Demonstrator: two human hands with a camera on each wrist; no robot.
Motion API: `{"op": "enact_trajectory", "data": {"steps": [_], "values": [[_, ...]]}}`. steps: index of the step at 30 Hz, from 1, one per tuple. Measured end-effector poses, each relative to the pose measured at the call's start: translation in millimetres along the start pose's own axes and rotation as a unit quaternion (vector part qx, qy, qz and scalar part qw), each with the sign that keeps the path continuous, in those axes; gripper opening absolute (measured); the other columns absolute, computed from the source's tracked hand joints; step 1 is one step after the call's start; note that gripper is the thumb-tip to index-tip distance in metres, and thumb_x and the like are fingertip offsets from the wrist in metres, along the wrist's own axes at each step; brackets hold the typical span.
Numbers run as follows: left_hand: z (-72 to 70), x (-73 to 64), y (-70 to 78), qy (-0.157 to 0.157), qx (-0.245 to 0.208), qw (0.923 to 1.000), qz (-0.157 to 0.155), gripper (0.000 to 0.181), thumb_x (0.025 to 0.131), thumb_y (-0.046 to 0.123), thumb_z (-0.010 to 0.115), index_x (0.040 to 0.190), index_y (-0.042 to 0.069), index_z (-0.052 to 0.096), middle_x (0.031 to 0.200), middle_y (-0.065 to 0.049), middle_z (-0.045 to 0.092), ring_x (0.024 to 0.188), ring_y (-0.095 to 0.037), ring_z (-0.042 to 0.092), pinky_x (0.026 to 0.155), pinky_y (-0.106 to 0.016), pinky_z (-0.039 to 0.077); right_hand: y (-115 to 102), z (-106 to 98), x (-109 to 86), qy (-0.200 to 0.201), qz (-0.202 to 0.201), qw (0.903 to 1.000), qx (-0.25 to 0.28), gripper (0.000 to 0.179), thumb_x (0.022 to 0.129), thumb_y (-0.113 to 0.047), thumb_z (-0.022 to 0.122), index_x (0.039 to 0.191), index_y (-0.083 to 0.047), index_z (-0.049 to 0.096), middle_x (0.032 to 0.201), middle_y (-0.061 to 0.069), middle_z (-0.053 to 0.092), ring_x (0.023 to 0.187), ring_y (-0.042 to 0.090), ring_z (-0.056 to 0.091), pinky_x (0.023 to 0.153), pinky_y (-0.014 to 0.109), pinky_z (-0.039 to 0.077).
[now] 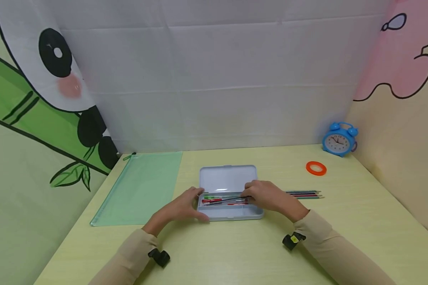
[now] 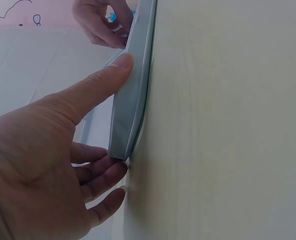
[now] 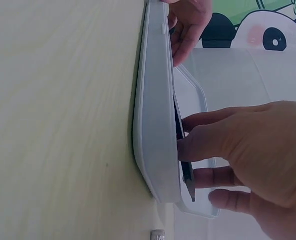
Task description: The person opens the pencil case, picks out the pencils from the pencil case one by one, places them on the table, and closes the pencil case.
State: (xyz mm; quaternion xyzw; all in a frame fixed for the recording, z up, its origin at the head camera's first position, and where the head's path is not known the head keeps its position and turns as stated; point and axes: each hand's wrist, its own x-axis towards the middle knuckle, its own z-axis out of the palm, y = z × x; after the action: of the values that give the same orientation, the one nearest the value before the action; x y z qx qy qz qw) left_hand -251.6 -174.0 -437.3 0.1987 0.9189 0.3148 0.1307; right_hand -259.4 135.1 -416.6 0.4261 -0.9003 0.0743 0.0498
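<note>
A pale blue-grey pencil case (image 1: 232,214) lies on the table with its lid (image 1: 228,178) raised at the back. Pens, among them a red one (image 1: 211,200), lie inside. My left hand (image 1: 182,206) holds the left end, its thumb on the front wall and the other fingers around the end, as the left wrist view shows. Above the right part of the case my right hand (image 1: 267,196) pinches a dark pencil (image 3: 188,179) between thumb and fingers. The sharpened tip points out near that hand, and the pencil slants over the case.
Several colored pencils (image 1: 306,194) lie to the right of the case, partly behind my right hand. Farther back are an orange ring (image 1: 308,168) and a blue alarm clock (image 1: 337,143). A green zip folder (image 1: 142,190) covers the left of the table (image 1: 235,253).
</note>
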Motion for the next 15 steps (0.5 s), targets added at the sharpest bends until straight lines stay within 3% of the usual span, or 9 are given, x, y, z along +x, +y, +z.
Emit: {"op": "enact_trajectory", "data": {"steps": [8, 15], "values": [[0.5, 1.1, -0.6, -0.001, -0.005, 1.0, 0.006, 0.105, 0.069, 0.042, 0.092, 0.148, -0.002, 0.04, 0.129, -0.008, 0.051, 0.115, -0.023, 0.049, 0.102, -0.044, 0.044, -0.5, 1.7, -1.3, 0.016, 0.003, 0.9998, -0.009, 0.026, 0.088, 0.001, 0.072, 0.109, -0.012, 0.078, 0.095, 0.003, 0.067, 0.082, 0.016, 0.061, 0.067, 0.026, 0.052], [0.4, 0.8, 0.8, -0.004, -0.005, 1.0, 0.006, 0.105, 0.069, 0.042, 0.092, 0.148, -0.002, 0.04, 0.129, -0.009, 0.051, 0.115, -0.023, 0.049, 0.102, -0.044, 0.044, 1.0, 2.8, -1.0, 0.007, 0.013, 0.9999, 0.003, 0.028, 0.087, 0.004, 0.069, 0.109, -0.011, 0.078, 0.097, 0.004, 0.067, 0.082, 0.016, 0.06, 0.068, 0.028, 0.052]]}}
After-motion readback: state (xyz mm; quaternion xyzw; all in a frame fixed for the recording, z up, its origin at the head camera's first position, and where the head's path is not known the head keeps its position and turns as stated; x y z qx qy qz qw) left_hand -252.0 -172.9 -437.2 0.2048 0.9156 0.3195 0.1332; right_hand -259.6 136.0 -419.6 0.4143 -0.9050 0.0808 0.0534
